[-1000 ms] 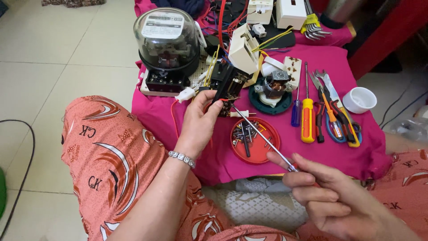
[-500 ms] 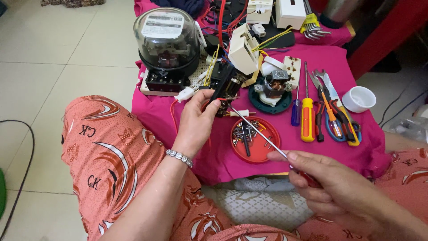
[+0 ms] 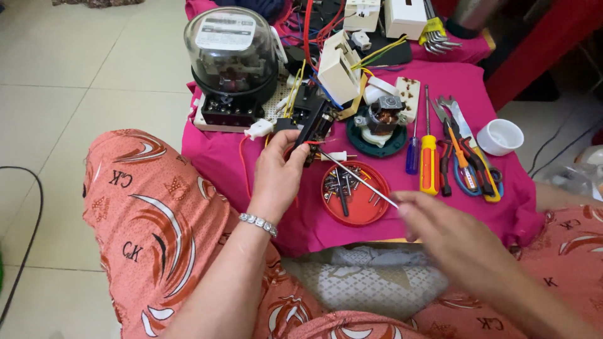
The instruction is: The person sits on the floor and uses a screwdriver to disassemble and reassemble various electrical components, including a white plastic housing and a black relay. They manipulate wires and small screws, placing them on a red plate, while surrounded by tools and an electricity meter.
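My left hand (image 3: 279, 172) grips a small black electrical part (image 3: 314, 125) with red and yellow wires, held over the pink cloth (image 3: 377, 220). My right hand (image 3: 452, 235) holds a thin screwdriver (image 3: 358, 179) by its handle end; the metal shaft slants up-left and its tip touches the black part. Under the shaft lies a red round lid (image 3: 355, 194) with several screws and small bits in it. The right hand is blurred.
A glass-domed electricity meter (image 3: 232, 59) stands at the back left. A small motor on a green disc (image 3: 380, 125), a yellow screwdriver (image 3: 428, 163), a blue screwdriver (image 3: 412, 154), pliers (image 3: 468, 160) and a white cup (image 3: 500, 136) lie to the right. White boxes (image 3: 405, 16) sit behind.
My right hand has slid down and to the right along the screwdriver. The left hand and the black part have hardly moved.
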